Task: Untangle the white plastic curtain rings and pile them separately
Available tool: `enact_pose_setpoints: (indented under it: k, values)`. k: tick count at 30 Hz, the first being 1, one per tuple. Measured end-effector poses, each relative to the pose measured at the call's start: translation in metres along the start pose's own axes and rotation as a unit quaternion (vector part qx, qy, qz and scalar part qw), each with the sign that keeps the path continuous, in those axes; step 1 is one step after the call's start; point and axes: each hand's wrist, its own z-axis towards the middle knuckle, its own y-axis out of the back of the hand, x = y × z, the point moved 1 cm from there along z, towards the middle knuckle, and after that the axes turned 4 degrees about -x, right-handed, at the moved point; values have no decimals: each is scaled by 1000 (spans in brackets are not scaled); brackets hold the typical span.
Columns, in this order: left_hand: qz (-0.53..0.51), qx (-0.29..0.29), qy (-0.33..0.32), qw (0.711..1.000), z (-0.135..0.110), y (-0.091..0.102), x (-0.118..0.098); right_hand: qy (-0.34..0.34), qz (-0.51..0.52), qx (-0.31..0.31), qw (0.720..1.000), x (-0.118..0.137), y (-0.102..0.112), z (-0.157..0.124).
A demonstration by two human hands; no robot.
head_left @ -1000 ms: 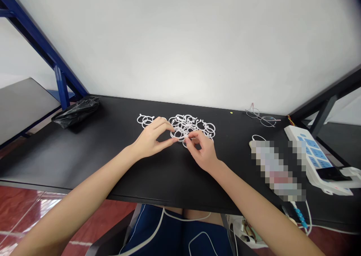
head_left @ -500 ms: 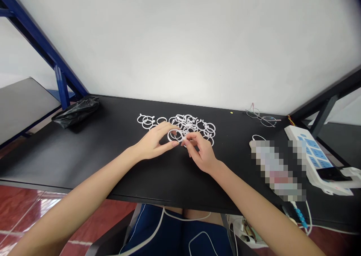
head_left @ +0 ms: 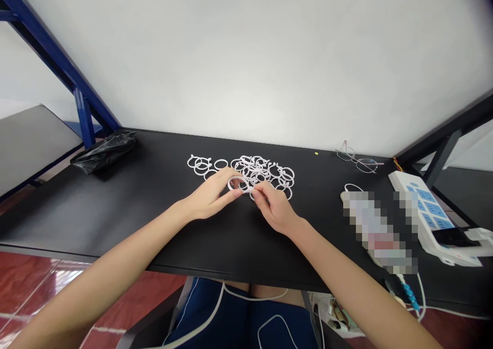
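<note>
A white plastic ring (head_left: 230,186), which looks like a curtain ring, is held between my two hands above the black table. My left hand (head_left: 210,192) has its thumb and fingers curved round the ring's left side. On the opposite side, the thumb and forefinger of my right hand (head_left: 275,208) pinch the ring's narrow end, hiding part of it. Just beyond my fingers lies a pile of similar white rings (head_left: 260,174), several with small knobs at their ends. A few looser rings (head_left: 202,167) lie to the left of the pile.
A black plastic bag (head_left: 103,151) lies at the table's left. On the right are wire-framed glasses (head_left: 365,165), a blurred phone-shaped object (head_left: 377,231) with a cable, and a white power strip (head_left: 427,210). A wall (head_left: 246,72) rises behind the black table (head_left: 154,154).
The ring has tilted slightly between my hands. My left thumb and fingers have closed in on its side, while my right fingers keep their pinch. The pile looks unchanged.
</note>
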Motion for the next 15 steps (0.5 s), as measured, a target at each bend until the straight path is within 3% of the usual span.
enact_pose_setpoints:
  k: [15]
  values:
    - [-59,-4,22,998,-3,-5,-11,5,98,-14,995,-1,-8,-10]
